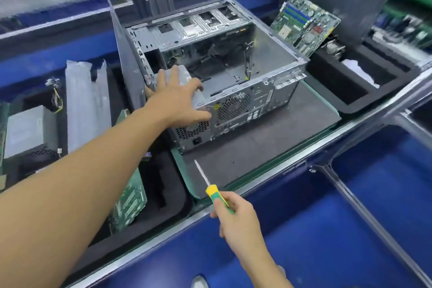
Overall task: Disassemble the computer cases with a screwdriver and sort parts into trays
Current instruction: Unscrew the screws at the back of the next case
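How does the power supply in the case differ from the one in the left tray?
The power supply in the case sits inside it, mostly hidden under the left hand; the power supply in the left tray lies loose, untouched, in plain view. Both are grey metal boxes.

Head-worn view looks steeply down, close over the bench point(257, 147).
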